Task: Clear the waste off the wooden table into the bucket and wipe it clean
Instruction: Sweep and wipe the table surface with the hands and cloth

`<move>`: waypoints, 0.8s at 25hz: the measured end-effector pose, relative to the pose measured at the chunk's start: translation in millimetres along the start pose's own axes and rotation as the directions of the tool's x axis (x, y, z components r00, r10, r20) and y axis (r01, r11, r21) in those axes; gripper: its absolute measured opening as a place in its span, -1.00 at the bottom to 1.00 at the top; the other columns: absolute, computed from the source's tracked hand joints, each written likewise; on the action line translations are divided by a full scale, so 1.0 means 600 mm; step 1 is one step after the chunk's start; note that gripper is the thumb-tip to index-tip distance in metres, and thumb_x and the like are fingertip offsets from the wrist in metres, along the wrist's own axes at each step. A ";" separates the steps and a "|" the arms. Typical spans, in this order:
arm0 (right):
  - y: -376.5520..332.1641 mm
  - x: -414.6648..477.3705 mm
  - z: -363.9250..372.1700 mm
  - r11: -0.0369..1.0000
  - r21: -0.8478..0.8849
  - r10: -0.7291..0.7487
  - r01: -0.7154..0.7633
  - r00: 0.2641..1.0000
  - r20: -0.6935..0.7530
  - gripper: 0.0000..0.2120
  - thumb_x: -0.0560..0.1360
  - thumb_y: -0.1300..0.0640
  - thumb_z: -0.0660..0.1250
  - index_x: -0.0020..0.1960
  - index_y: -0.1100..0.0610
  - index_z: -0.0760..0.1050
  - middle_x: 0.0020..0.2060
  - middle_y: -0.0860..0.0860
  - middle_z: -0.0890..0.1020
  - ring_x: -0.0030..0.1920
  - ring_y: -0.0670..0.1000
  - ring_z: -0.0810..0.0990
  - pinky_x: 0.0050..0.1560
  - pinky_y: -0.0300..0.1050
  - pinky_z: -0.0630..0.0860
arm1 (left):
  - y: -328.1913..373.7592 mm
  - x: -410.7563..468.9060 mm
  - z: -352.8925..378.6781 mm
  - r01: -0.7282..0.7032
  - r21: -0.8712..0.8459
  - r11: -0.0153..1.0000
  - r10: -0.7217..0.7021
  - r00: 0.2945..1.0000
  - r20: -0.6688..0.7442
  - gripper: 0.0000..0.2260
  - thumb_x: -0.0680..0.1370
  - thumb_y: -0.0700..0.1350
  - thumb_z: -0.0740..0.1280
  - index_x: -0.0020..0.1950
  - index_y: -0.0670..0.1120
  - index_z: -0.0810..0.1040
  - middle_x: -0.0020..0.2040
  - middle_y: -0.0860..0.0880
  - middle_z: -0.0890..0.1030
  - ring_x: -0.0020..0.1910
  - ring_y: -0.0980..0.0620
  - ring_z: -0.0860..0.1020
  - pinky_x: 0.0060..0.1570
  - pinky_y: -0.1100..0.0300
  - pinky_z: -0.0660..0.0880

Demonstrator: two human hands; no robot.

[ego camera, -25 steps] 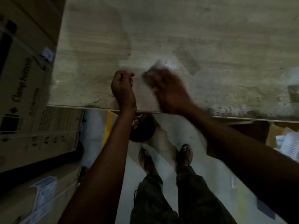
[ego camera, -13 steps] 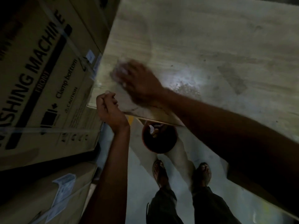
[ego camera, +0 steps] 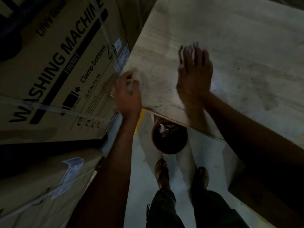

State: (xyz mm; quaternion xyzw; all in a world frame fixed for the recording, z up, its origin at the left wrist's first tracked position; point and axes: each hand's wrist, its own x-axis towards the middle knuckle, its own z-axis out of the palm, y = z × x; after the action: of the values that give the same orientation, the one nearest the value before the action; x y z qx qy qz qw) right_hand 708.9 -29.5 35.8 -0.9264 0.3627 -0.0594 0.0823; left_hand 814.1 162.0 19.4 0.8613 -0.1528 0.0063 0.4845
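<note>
Since half a second ago our right hand [ego camera: 195, 74] has swept away from the worktop's [ego camera: 230, 46] corner, which it was rubbing, and now lies further in on the wood, blurred with motion. It is flat and spread wide, fingers [ego camera: 189, 51] pointing away from us; something pale shows at the fingertips, but we cannot tell whether it is a cloth or only blur. Our left hand [ego camera: 127, 94] has come up from just below the near edge to the corner itself, curled narrow; we cannot tell whether it holds anything.

We take the bucket [ego camera: 169, 137] as our landmark. It stands on the floor [ego camera: 210, 153], partly under the worktop's near edge, round, dark inside with a reddish rim, and has pale scraps of waste [ego camera: 165, 129] in it. Both hands are above and beyond it, the left hand to its left, the right hand to its right. Our feet [ego camera: 162, 171] stand just on the near side of it. A cardboard box [ego camera: 54, 68] printed WASHING MACHINE stands well to its left, against the worktop's side.
</note>
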 end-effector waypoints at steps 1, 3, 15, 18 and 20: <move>0.023 -0.037 -0.005 0.993 -0.025 -0.113 0.113 0.994 -0.005 -0.47 0.70 -0.09 -0.04 0.65 0.00 0.16 0.61 0.16 0.25 0.62 0.25 0.17 0.52 0.22 0.23 | 0.001 -0.010 0.021 -0.103 0.260 0.960 0.077 0.991 0.106 -0.55 0.59 0.14 0.17 0.39 -0.02 0.55 0.38 -0.06 0.55 0.37 -0.05 0.46 0.36 -0.01 0.33; 0.074 -0.127 -0.018 0.887 0.023 -0.462 0.462 0.881 0.099 -0.47 0.71 -0.09 -0.01 0.66 -0.03 0.13 0.64 0.10 0.20 0.66 0.14 0.04 0.59 0.17 0.12 | 0.001 -0.024 0.048 -0.243 0.554 0.796 0.154 0.967 0.203 -0.50 0.66 0.24 0.06 0.54 0.07 0.39 0.54 0.01 0.39 0.52 -0.06 0.33 0.41 -0.02 0.21; 0.260 0.018 -0.054 0.895 -0.036 -0.443 0.444 0.896 0.037 -0.47 0.70 -0.06 0.00 0.64 0.05 0.18 0.59 0.15 0.31 0.57 0.24 0.27 0.54 0.18 0.23 | 0.107 -0.036 0.197 -0.315 0.629 0.711 0.082 0.925 0.370 -0.41 0.67 0.10 0.00 0.63 -0.21 0.12 0.63 -0.21 0.15 0.61 -0.24 0.14 0.51 -0.15 0.17; 0.347 0.046 -0.085 0.995 -0.038 0.093 -0.090 0.993 0.069 -0.40 0.68 -0.13 0.06 0.67 0.03 0.08 0.64 0.21 0.15 0.62 0.29 0.11 0.56 0.27 0.16 | 0.189 -0.043 0.314 -0.450 0.539 0.712 0.181 0.859 0.479 -0.40 0.69 0.13 -0.03 0.63 -0.21 0.10 0.64 -0.18 0.13 0.63 -0.17 0.10 0.54 -0.08 0.12; 0.370 -0.060 -0.074 0.938 -0.071 -0.326 0.338 0.934 0.143 -0.37 0.68 -0.16 0.06 0.68 0.00 0.03 0.67 0.17 0.04 0.66 0.24 -0.03 0.62 0.24 0.03 | 0.228 -0.030 0.382 -0.517 0.506 0.691 0.235 0.822 0.519 -0.41 0.70 0.13 -0.04 0.63 -0.20 0.13 0.64 -0.18 0.14 0.63 -0.16 0.10 0.55 -0.07 0.14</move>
State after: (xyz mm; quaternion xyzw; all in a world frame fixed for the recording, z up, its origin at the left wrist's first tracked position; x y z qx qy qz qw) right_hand 527.8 -170.5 33.7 -0.9791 0.1971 0.0046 0.0506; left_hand 729.0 -91.1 8.8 0.9009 -0.4181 -0.0243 0.1136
